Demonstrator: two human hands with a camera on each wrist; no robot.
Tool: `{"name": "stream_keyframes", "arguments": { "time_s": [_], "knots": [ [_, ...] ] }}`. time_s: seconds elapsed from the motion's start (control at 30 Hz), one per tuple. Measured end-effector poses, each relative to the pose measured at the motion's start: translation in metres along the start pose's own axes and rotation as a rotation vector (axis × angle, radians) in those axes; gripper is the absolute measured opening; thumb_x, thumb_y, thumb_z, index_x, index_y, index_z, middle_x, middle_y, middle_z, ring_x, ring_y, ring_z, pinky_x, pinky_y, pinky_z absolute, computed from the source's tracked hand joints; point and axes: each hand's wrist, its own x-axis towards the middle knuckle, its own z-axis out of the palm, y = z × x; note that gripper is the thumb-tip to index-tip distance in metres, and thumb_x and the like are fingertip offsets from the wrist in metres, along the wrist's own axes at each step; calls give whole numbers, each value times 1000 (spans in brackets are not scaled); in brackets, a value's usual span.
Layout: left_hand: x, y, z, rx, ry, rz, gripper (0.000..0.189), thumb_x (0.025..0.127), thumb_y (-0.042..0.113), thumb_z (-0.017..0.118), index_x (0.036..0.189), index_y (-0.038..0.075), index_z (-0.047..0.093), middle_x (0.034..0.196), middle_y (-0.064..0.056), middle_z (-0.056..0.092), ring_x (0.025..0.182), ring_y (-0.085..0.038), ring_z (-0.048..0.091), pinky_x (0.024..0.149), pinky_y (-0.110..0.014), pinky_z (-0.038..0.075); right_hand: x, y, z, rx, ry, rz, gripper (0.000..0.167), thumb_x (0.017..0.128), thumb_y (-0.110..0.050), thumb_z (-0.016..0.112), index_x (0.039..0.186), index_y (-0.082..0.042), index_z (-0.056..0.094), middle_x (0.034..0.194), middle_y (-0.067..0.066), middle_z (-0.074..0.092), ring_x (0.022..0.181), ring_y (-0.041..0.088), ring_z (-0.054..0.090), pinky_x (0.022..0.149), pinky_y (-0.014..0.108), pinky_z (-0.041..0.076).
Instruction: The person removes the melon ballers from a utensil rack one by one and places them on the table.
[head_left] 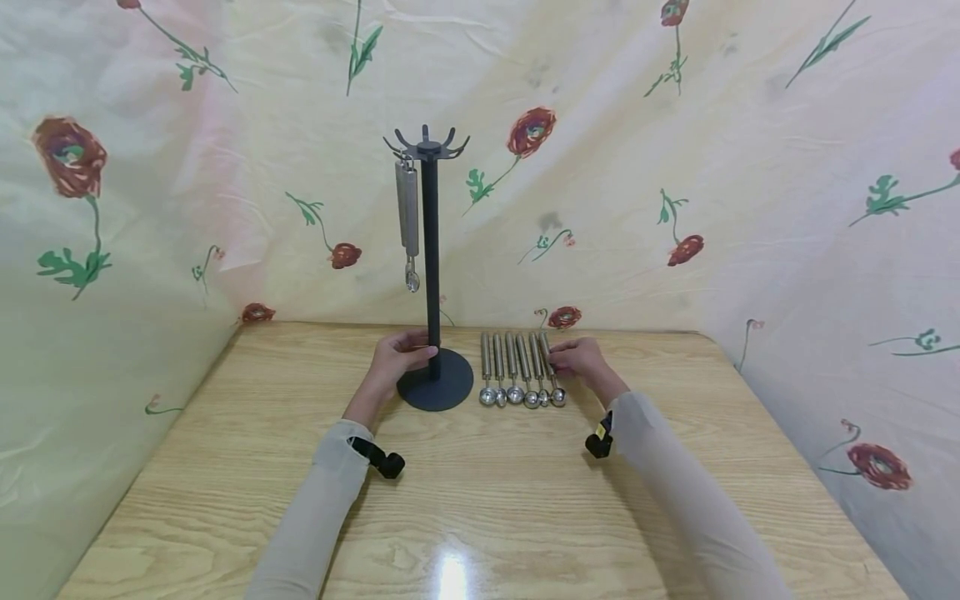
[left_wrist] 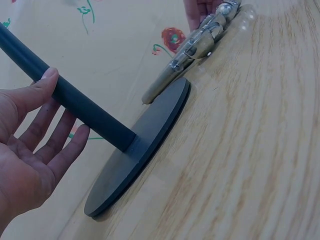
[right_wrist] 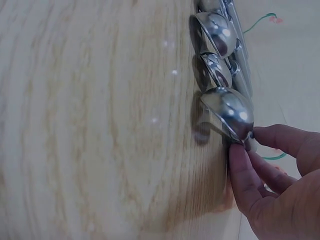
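Observation:
A black metal stand (head_left: 431, 275) with a round base and curved hooks on top stands upright on the table. My left hand (head_left: 402, 360) holds its post low down, thumb on one side and fingers on the other. Two steel utensils (head_left: 407, 208) with long handles hang from a hook on the stand's left. To the right of the base lies a row of several steel scoops (head_left: 512, 358), bowls toward me. With thumb and fingers, my right hand (head_left: 581, 360) pinches the handle of the rightmost scoop (right_wrist: 230, 112); the handle is mostly hidden in the right wrist view.
The wooden table (head_left: 480, 483) ends at a flower-patterned cloth (head_left: 600, 167) that hangs behind it and along both sides. The stand's round base (left_wrist: 135, 155) lies close to the left end of the row. Hooks (head_left: 453, 143) fan out at the stand's top.

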Motion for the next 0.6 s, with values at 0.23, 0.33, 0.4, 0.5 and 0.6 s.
{"name": "stream_keyframes", "arguments": {
  "time_s": [0.23, 0.33, 0.4, 0.5, 0.6],
  "knots": [
    [0, 0, 0, 13, 4, -4, 40, 92, 4, 74, 130, 0, 66, 101, 5, 73, 89, -6, 73, 89, -33, 63, -1, 0, 1, -19, 2, -3, 38, 94, 3, 67, 127, 20, 57, 94, 18, 76, 67, 8, 69, 67, 26, 64],
    [0, 0, -1, 19, 3, -2, 40, 92, 5, 75, 131, 0, 65, 100, 5, 73, 89, -6, 73, 90, -34, 63, -1, 2, 0, -37, 8, -20, 37, 94, 4, 66, 126, 21, 58, 90, 16, 76, 67, 9, 70, 67, 27, 64],
    [1, -1, -1, 19, 2, -3, 40, 92, 6, 75, 131, 1, 66, 100, 6, 73, 89, -6, 73, 90, -34, 63, -1, 4, -1, -39, 8, -36, 36, 94, 5, 66, 125, 22, 58, 87, 15, 76, 67, 10, 70, 68, 28, 64],
    [1, -1, -1, 19, 5, -7, 40, 92, 6, 75, 130, 1, 66, 100, 6, 73, 90, -6, 73, 89, -34, 63, -1, 7, -3, -35, 2, -54, 36, 94, 6, 64, 125, 23, 57, 86, 14, 76, 68, 11, 70, 70, 29, 65],
    [1, 0, 0, 16, 9, -12, 40, 91, 6, 75, 130, 1, 66, 100, 6, 73, 90, -6, 72, 89, -33, 63, -1, 9, -5, -45, -2, -63, 37, 95, 4, 63, 127, 22, 56, 91, 16, 76, 71, 11, 70, 72, 29, 65]
  ]
}}
